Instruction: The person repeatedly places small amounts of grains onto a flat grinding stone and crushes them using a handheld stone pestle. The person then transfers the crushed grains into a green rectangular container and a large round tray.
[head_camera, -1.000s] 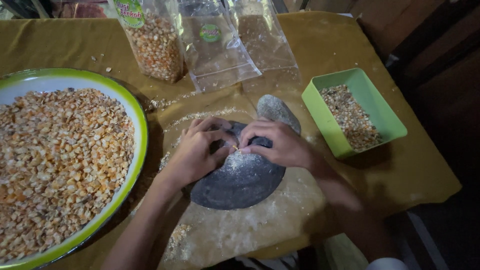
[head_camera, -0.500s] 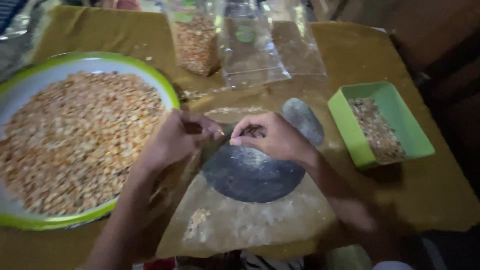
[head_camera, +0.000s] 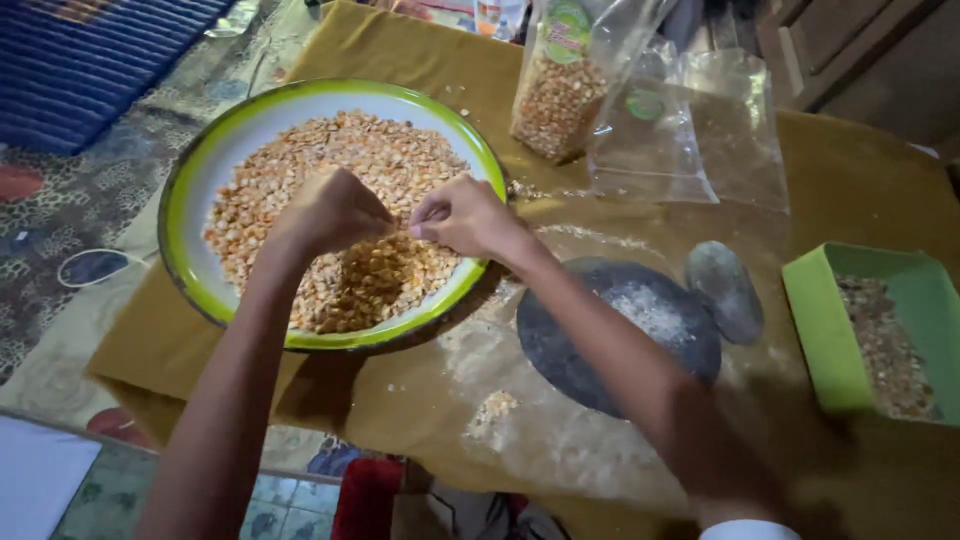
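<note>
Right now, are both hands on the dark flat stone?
No, both hands are over the bowl of kernels; the stone lies untouched.

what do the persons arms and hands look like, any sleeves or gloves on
Both arms are bare from wrist to past the elbow, slim, with no gloves, rings or watch visible on the left hand or right hand. A bit of white cloth shows at the right arm's upper end.

free: cloth (head_camera: 400, 400) (front edge) | blocked: basin (head_camera: 215, 165), slab (head_camera: 560, 350), tray (head_camera: 810, 290)
</note>
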